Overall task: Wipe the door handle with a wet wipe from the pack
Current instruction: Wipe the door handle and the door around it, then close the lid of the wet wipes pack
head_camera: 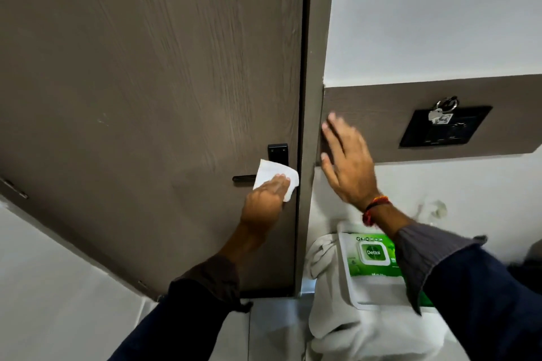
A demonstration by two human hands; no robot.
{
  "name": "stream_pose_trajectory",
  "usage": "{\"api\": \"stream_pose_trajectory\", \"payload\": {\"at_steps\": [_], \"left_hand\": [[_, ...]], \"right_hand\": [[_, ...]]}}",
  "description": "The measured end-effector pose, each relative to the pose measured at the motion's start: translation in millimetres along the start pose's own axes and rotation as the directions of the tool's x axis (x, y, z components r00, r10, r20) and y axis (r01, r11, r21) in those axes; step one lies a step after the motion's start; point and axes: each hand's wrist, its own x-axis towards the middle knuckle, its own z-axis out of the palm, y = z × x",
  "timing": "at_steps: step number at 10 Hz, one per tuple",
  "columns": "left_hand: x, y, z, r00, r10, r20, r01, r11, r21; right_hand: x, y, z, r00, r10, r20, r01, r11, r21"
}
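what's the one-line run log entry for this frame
stage: wiping | left hand: presses wet wipe on door handle | right hand: open, empty, near door frame | pack: lower right

"Dettol" on the green wet wipe pack's [378,265] lid label.

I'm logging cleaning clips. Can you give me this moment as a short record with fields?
left hand: presses white wet wipe onto the black door handle
right hand: open, fingers spread, near the door frame, holding nothing
wipe pack: green, lying on white cloth, lower right
door: brown wood grain
keys: hanging at black wall panel
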Motion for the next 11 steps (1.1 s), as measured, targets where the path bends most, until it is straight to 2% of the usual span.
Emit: {"api": "stream_pose_trajectory", "payload": {"at_steps": [1,2,3,4,5,6,7,8,9,10,11], "left_hand": [[-5,25,2,0.976,0.146,-0.165,-0.157,0.986,-0.06],[-12,58,13,0.914,0.349,-0.208,-0.367,0.928,-0.056],[-10,107,44,0.842,0.529,-0.108,-0.538,0.837,-0.097],[-20,121,67,0.796,0.604,-0.034,-0.603,0.788,-0.126],[-38,107,77,0.975,0.218,0.032,-0.197,0.928,-0.317],[-34,111,81,0.813,-0.379,0.443,0.582,0.527,-0.619],[-14,129,89,0.594,-0.316,0.74,0.793,0.071,-0.605],[-1,161,105,0.581,-0.258,0.772,0.786,-0.071,-0.614],[3,181,120,0.612,-0.315,0.725,0.751,-0.055,-0.658],[3,185,134,0.649,-0.351,0.675,0.735,0.062,-0.675],[2,188,148,0.669,-0.358,0.652,0.734,0.178,-0.655]], "right_hand": [[-47,-24,-1,0.736,0.525,0.426,-0.668,0.462,0.584],[-79,-16,-14,0.193,0.236,0.952,-0.803,-0.52,0.292],[-128,31,-40,0.194,0.252,0.948,-0.721,-0.619,0.312],[-155,53,-46,0.176,0.382,0.907,-0.842,-0.42,0.339],[-159,54,-41,0.159,0.515,0.842,-0.862,-0.344,0.373],[-160,57,-36,0.107,0.573,0.812,-0.842,-0.383,0.381],[-167,55,-36,0.117,0.566,0.816,-0.801,-0.432,0.415],[-183,64,-40,0.145,0.582,0.8,-0.779,-0.431,0.455],[-198,79,-48,0.191,0.633,0.75,-0.795,-0.349,0.496],[-206,92,-54,0.236,0.696,0.678,-0.812,-0.242,0.531],[-215,106,-52,0.297,0.673,0.677,-0.833,-0.164,0.529]]}}
